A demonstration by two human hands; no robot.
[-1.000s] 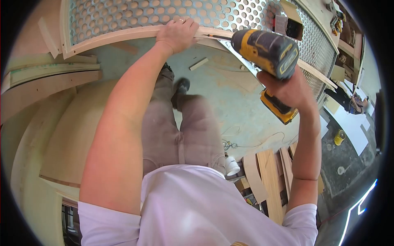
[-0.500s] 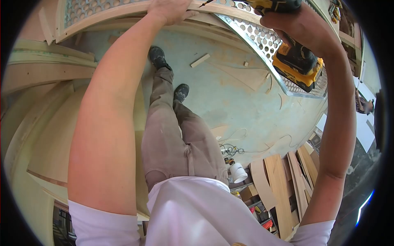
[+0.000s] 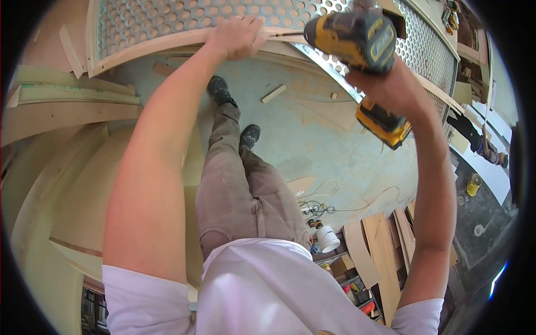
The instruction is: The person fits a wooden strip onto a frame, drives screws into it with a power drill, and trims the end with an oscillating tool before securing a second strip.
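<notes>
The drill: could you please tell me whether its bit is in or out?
In: a thin bit sticks out from the front of the drill, pointing toward the left hand.

The person wears a loose white T-shirt [image 3: 257, 285] with a faint lilac cast, its short sleeves [image 3: 146, 298] plainly hemmed above the elbows. Below its rumpled hem come brownish-grey trousers [image 3: 231, 190], long in the leg, with a stitched fly seam and creases at the hips. The closed shoes [image 3: 221, 91] are dark, mottled with grey (pattern or dust, hard to say), and a thin ring [image 3: 240, 18] circles one finger of the left hand [image 3: 235, 39].
</notes>
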